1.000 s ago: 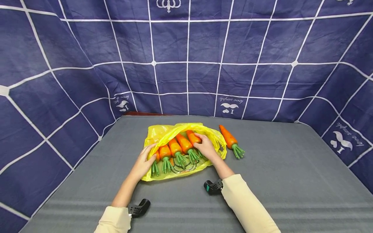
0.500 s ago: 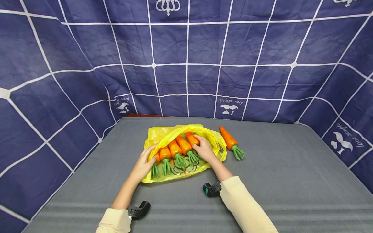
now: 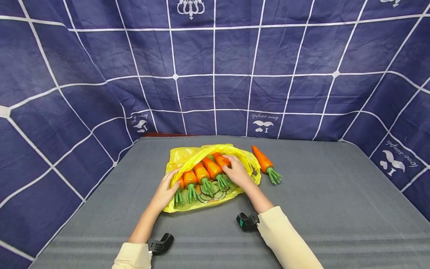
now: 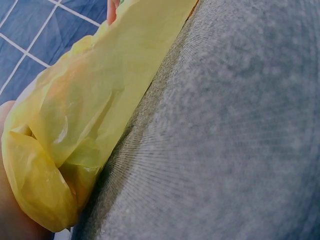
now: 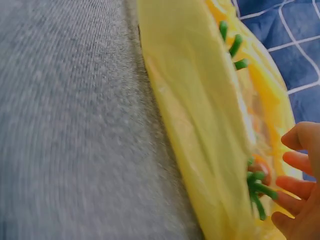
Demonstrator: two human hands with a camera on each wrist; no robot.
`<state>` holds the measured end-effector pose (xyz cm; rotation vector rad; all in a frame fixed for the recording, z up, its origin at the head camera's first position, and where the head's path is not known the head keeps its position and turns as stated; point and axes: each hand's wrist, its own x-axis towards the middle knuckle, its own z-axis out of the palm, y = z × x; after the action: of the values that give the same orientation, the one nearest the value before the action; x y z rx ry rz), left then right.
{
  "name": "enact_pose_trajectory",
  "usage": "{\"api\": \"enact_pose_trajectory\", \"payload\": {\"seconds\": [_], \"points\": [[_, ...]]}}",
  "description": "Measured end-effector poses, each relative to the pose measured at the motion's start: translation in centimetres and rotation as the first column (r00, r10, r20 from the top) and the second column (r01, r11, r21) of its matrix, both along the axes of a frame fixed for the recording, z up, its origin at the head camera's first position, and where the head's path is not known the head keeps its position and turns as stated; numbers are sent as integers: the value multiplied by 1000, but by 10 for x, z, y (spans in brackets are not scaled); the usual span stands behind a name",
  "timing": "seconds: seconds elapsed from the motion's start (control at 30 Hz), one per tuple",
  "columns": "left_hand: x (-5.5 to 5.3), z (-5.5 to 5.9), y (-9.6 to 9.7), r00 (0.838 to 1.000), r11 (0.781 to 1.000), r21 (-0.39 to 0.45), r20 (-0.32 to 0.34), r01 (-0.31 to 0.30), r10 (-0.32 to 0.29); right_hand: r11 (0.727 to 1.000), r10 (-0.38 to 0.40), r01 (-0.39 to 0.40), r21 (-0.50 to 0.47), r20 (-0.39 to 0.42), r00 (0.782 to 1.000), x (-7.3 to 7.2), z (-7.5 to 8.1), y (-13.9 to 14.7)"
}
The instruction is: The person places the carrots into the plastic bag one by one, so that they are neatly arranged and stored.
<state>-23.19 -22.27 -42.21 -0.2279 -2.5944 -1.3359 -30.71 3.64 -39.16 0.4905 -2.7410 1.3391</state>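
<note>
A yellow plastic bag (image 3: 183,154) lies on the grey surface, its mouth toward the near side. Several carrots (image 3: 202,172) with green stem tops lie side by side in the mouth. My left hand (image 3: 164,190) grips the bag's left edge, thumb inside over the leftmost carrot; in the left wrist view, the bag (image 4: 90,105) hides most of that hand. My right hand (image 3: 237,172) reaches into the right part of the mouth, fingertips right at the rightmost bagged carrot (image 3: 220,160). Seen from the right wrist, its fingers (image 5: 296,186) are loosely spread beside green stems (image 5: 259,187).
One more carrot (image 3: 263,160) lies outside the bag, just to its right. A grey cloth-covered table (image 3: 322,194) extends around the bag. Behind and at both sides hangs a blue curtain (image 3: 231,93) with white grid lines.
The head view has tilted slightly, and the right forearm has shifted a little. Both hands, the bag and the carrots otherwise keep nearly the same places.
</note>
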Motion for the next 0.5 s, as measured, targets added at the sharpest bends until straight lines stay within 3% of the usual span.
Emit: {"api": "enact_pose_trajectory", "payload": {"seconds": [0.23,0.5], "points": [[-1,0,-1,1000,1000,-1,-3,-10,10,999,-2,1,-35,-9,1000,10,14,15],[0,-1,0,1000,1000,1,-16,8,-8,997,-19,10,-71,-116,993,15,25,42]]}}
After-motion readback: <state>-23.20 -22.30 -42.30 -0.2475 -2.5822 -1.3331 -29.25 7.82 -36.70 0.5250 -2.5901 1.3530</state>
